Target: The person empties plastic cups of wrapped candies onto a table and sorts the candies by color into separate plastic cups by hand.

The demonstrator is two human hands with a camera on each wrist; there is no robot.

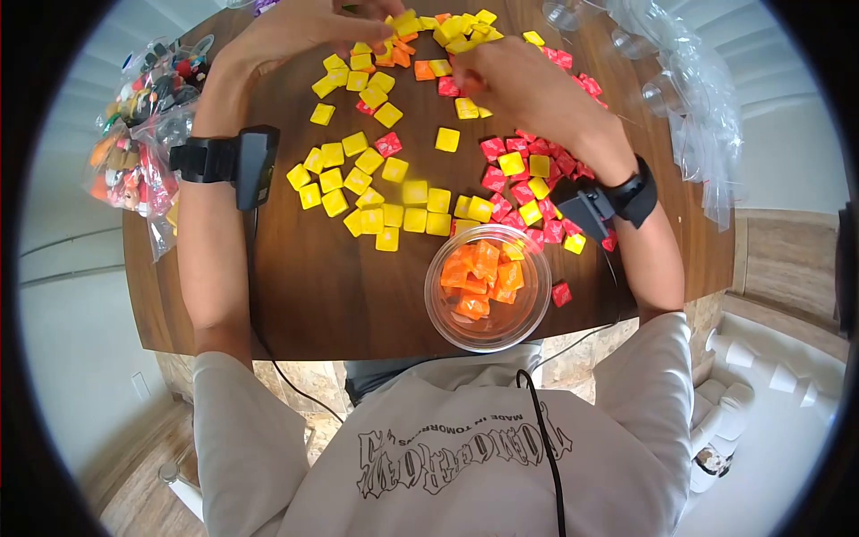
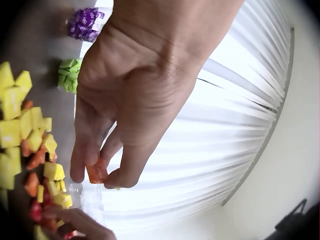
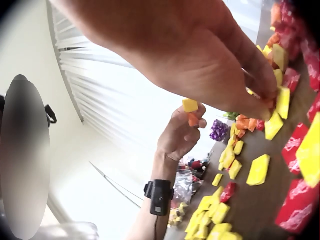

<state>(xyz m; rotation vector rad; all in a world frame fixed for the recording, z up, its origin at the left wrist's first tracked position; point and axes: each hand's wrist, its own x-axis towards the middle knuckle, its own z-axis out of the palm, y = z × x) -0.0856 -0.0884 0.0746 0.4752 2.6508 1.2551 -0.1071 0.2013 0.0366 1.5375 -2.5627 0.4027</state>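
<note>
Two hands out over the far part of the wood table [image 1: 313,286]. My left hand [image 1: 313,25] is raised, thumb and fingertips pinching an orange piece [image 2: 97,172]; the right wrist view puts a yellow piece [image 3: 190,105] right at it too. My right hand [image 1: 537,89] is down in the far pile, fingers bent, tips among yellow, orange and red pieces. Some orange shows at the tips; can't tell if I have a grip on it.

Layout: yellow squares [image 1: 414,192] lie loose across the middle, a single red one [image 1: 388,144] among them. Red squares [image 1: 492,149] are heaped below my right hand and wrist, with a few yellow ones on and among them. Clear round tub [image 1: 489,346] sits at the near edge, orange wrapped pieces [image 1: 484,265] inside; one more red square [image 1: 561,294] is just beside it, on my right. Bagged small colored items [image 1: 134,161] at my left, clear plastic bags [image 1: 716,143] at my right. The left wrist view also gets a purple bundle [image 2: 85,24] and a green one [image 2: 69,75].
</note>
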